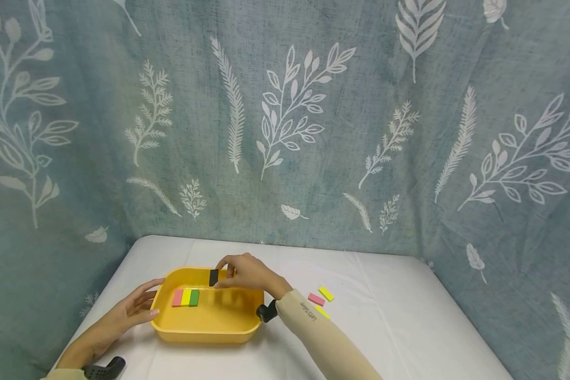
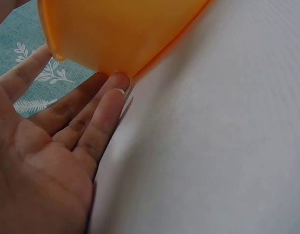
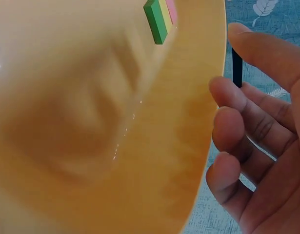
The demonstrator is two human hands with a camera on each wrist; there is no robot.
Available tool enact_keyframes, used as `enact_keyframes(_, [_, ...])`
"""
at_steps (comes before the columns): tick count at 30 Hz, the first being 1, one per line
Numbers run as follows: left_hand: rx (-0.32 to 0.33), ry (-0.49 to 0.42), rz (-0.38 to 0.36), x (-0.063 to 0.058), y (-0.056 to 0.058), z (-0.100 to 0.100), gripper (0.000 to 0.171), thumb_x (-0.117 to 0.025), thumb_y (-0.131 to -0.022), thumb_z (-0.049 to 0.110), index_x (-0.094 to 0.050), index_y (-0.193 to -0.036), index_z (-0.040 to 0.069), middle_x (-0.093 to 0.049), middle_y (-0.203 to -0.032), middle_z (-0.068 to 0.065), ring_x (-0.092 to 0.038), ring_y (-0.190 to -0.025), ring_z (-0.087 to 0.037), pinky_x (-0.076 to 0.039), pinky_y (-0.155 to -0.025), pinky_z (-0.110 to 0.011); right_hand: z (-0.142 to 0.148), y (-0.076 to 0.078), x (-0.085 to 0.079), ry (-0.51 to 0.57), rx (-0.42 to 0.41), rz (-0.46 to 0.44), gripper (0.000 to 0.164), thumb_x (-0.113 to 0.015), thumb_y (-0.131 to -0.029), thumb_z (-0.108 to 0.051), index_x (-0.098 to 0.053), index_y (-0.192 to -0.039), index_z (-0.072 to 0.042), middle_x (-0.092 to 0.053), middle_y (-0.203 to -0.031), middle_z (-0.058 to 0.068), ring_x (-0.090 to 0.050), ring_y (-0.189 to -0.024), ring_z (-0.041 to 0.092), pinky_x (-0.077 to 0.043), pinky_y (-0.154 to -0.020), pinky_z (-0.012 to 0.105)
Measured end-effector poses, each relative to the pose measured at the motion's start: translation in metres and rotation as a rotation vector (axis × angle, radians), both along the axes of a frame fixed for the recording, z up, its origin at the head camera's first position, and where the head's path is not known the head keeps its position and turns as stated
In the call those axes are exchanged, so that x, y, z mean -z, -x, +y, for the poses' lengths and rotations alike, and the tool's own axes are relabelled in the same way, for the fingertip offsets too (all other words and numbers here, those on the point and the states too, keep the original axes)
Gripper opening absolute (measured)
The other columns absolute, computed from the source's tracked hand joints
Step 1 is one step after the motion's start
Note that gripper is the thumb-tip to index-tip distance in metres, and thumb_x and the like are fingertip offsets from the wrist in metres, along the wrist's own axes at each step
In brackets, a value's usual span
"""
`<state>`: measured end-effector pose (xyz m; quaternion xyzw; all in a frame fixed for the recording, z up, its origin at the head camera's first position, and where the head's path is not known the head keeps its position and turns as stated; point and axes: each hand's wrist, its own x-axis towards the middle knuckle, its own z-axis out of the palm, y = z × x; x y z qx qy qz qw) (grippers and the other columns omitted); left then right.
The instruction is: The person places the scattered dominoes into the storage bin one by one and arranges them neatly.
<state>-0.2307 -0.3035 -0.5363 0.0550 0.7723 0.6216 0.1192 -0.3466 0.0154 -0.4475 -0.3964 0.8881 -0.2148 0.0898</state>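
Note:
A black block (image 1: 213, 277) is pinched between the thumb and index finger of my right hand (image 1: 249, 272), over the back part of a yellow tray (image 1: 204, 336). The right wrist view shows the block's thin edge (image 3: 237, 68) near the tray rim, with the other fingers curled loosely beside it. Inside the tray at the left, pink (image 1: 177, 297), yellow (image 1: 186, 297) and green (image 1: 194, 297) blocks lie side by side in a row. My left hand (image 1: 123, 311) rests its extended fingers against the tray's left outer wall; in the left wrist view its fingertips (image 2: 118, 97) meet the tray's underside edge.
To the right of the tray, partly behind the right sleeve, lie a pink block (image 1: 316, 299) and two yellow blocks (image 1: 326, 293) on the white tablecloth (image 1: 385, 327). A leaf-patterned curtain (image 1: 285, 132) stands behind and at both sides of the table.

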Motion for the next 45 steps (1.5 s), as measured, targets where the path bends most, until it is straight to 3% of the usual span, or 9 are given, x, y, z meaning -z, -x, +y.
enact_keyframes(11, [-0.031, 0.013, -0.031, 0.0, 0.001, 0.001, 0.083, -0.071, -0.098, 0.03, -0.022, -0.164, 0.02, -0.03, -0.161, -0.028, -0.034, -0.144, -0.048, -0.039, -0.111, -0.064, -0.018, 0.004, 0.008, -0.082, 0.01, -0.004, 0.049, -0.082, -0.087, -0.045, -0.07, -0.126, -0.016, -0.065, -0.079, -0.014, -0.06, -0.071, 0.004, -0.049, -0.065, 0.019])
enact_keyframes(27, [-0.018, 0.02, -0.025, 0.0, -0.001, 0.001, 0.084, -0.071, -0.098, 0.028, -0.02, -0.164, 0.02, -0.028, -0.161, -0.029, -0.032, -0.145, -0.05, -0.033, -0.111, -0.07, -0.036, -0.001, 0.023, -0.185, 0.003, 0.007, 0.046, -0.081, -0.087, -0.046, -0.07, -0.121, -0.016, -0.064, -0.069, -0.014, -0.059, -0.057, 0.005, -0.048, -0.058, 0.02])
enact_keyframes(45, [0.006, -0.014, -0.005, 0.001, 0.0, -0.002, 0.08, -0.068, -0.1, 0.027, -0.021, -0.164, 0.023, -0.028, -0.162, -0.027, -0.031, -0.146, -0.048, -0.034, -0.112, -0.067, -0.046, -0.002, 0.038, -0.281, 0.021, 0.085, 0.051, -0.082, -0.083, -0.053, -0.073, -0.121, -0.02, -0.062, -0.077, -0.014, -0.056, -0.069, 0.004, -0.046, -0.061, 0.022])
